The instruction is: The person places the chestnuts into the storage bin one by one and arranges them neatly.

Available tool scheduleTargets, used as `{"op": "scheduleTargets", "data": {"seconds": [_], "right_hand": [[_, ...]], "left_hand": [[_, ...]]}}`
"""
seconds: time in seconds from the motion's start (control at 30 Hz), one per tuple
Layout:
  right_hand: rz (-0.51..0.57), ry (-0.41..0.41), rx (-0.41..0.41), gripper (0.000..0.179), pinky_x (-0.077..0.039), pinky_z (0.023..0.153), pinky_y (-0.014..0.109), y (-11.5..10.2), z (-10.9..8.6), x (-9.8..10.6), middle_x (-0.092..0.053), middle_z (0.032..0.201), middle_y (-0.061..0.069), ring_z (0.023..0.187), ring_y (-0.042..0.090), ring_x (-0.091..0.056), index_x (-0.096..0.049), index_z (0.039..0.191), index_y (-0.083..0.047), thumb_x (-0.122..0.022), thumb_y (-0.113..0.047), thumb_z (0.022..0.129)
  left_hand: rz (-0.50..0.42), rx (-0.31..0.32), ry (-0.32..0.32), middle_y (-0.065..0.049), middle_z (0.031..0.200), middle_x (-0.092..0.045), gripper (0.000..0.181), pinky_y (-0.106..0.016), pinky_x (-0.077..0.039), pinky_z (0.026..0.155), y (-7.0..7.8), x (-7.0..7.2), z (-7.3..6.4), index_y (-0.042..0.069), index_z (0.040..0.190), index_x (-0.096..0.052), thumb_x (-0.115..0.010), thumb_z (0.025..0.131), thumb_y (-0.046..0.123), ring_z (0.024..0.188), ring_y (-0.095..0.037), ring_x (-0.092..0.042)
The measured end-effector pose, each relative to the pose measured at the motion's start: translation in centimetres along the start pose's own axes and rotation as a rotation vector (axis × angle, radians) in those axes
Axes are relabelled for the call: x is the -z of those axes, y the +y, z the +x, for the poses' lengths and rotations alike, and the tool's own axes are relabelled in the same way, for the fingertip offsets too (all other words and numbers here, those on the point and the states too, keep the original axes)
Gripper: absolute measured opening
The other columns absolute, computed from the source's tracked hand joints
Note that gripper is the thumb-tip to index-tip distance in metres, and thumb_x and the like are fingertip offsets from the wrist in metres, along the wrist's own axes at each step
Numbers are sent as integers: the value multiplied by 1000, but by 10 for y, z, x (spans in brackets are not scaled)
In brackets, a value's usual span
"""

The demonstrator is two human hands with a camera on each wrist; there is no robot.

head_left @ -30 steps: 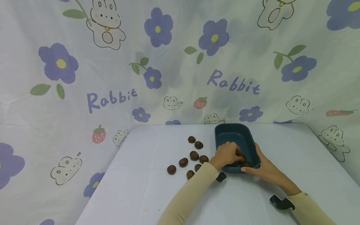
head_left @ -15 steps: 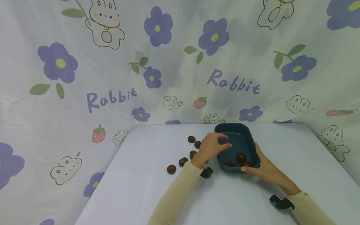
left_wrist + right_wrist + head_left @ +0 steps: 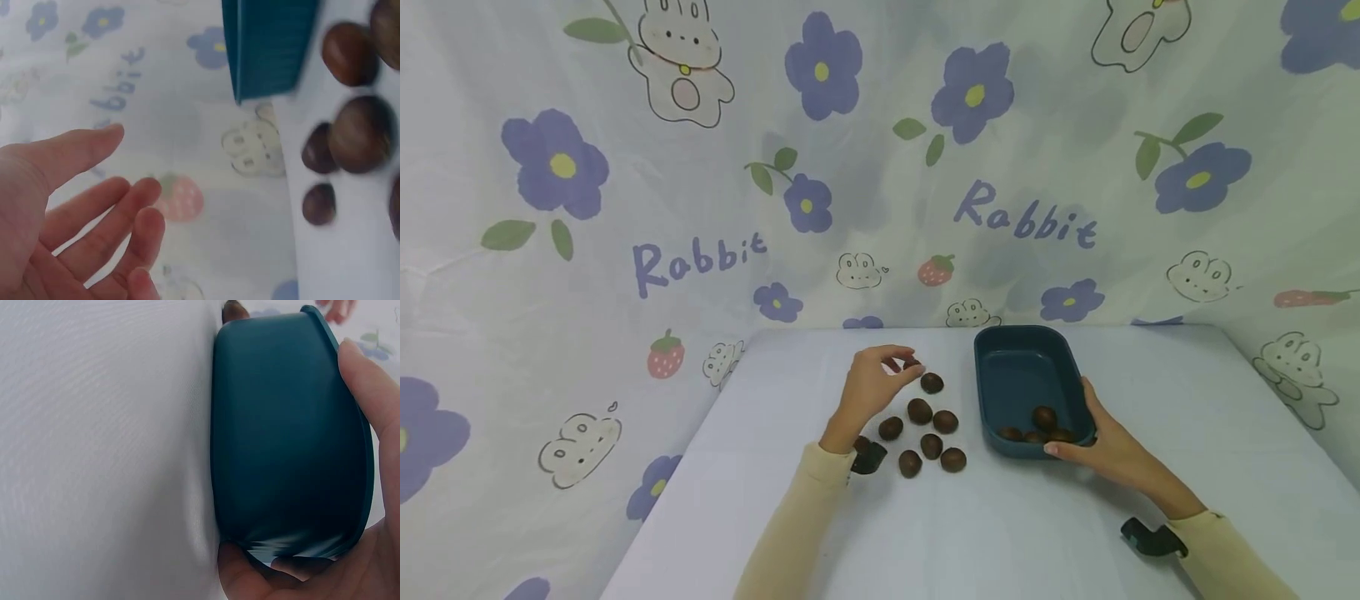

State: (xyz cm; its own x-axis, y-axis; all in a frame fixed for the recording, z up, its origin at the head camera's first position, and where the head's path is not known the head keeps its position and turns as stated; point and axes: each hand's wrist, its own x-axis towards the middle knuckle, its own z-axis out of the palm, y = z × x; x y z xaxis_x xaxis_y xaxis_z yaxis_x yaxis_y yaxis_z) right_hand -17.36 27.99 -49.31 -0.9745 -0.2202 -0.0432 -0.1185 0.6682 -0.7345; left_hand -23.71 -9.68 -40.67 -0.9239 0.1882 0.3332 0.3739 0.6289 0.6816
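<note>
My left hand (image 3: pixel 871 387) hovers over the far part of the chestnut group, thumb and fingers parted. Its fingertips overlap the farthest chestnut (image 3: pixel 912 364) in the head view, but the left wrist view shows no chestnut between thumb and fingers. Several more brown chestnuts (image 3: pixel 919 411) lie loose to the right of that hand, one partly hidden behind its wrist. The dark teal rectangular container (image 3: pixel 1018 379) stands upright with several chestnuts (image 3: pixel 1043 417) at its near end. My right hand (image 3: pixel 1108 446) grips the container's near right corner, thumb along the near side and fingers around the right wall.
The white-covered table (image 3: pixel 1037 533) ends at a hanging cloth (image 3: pixel 880 183) printed with flowers and rabbits. Each wrist carries a black camera mount, such as the right wrist's mount (image 3: pixel 1152 539), close above the table.
My left hand has come out of the container and moved left to the far chestnuts, leaving a chestnut inside. The right hand and the container have stayed in place.
</note>
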Motion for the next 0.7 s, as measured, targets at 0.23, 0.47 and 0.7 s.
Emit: {"op": "scheduleTargets", "data": {"seconds": [0.23,0.47,0.7], "right_hand": [[16,-2,7,130,-33,105,81,0,2,-1,-1,170,33,148,66,-20,22,163,-15,-79,-49,87],[12,4,10,130,-34,105,80,2,3,1,1,171,31,149,65,-19,22,163,-15,-78,-49,88],[11,-3,0,131,-34,105,80,2,1,1,0,170,34,148,66,-20,23,162,-16,-78,-49,88]], "left_hand": [[50,97,48,-4,107,-80,34,-28,-51,66,-26,30,-28,12,115,-78,-82,89,32,89,-22,-69],[131,219,42,-3,106,-80,39,-27,-49,67,-54,42,-58,10,117,-78,-82,88,36,89,-18,-68],[192,275,-17,-4,103,-80,42,-26,-48,62,-66,42,-79,7,117,-78,-84,85,34,85,-16,-67]]}}
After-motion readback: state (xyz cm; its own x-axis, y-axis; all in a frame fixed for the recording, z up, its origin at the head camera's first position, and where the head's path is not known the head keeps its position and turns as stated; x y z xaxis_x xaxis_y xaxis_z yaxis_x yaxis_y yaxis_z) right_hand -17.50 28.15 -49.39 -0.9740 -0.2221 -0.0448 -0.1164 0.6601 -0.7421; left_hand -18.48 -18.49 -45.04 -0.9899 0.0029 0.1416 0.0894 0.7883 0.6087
